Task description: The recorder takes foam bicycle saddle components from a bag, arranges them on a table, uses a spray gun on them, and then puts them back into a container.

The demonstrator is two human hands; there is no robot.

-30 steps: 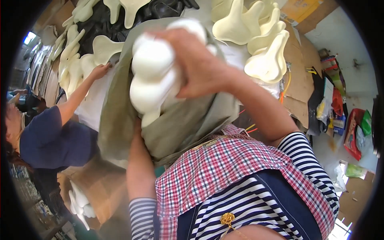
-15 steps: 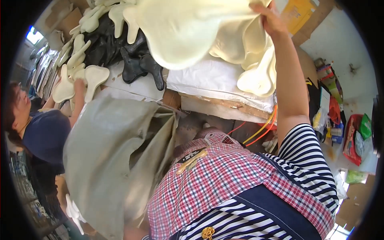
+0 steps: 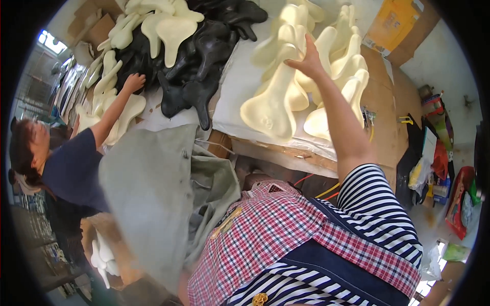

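My right hand (image 3: 309, 62) reaches over a row of cream saddle-shaped foam pads, like bicycle seat cushions, on the white-covered table. Its thumb and fingers are spread apart at the narrow end of the nearest pad (image 3: 268, 115), and no grip on it shows. That pad lies with its broad end toward me, leaning on others. A second pad (image 3: 319, 125) is at its right. My left hand is not visible; a grey-green cloth (image 3: 148, 188) hangs at my left, with only a sliver of skin below it.
A co-worker's hand (image 3: 135, 82) reaches over black saddle-shaped pads (image 3: 191, 94) at the left. More cream pads (image 3: 173, 30) lie on top of that heap. Brown cardboard (image 3: 380, 97) lies at the table's right. Bags and tools (image 3: 434, 163) hang along the right wall.
The large cream pad raised in my right hand is down among the row, and the fingers have spread. The co-worker's arm has stretched toward the black pads. The grey-green cloth has shifted.
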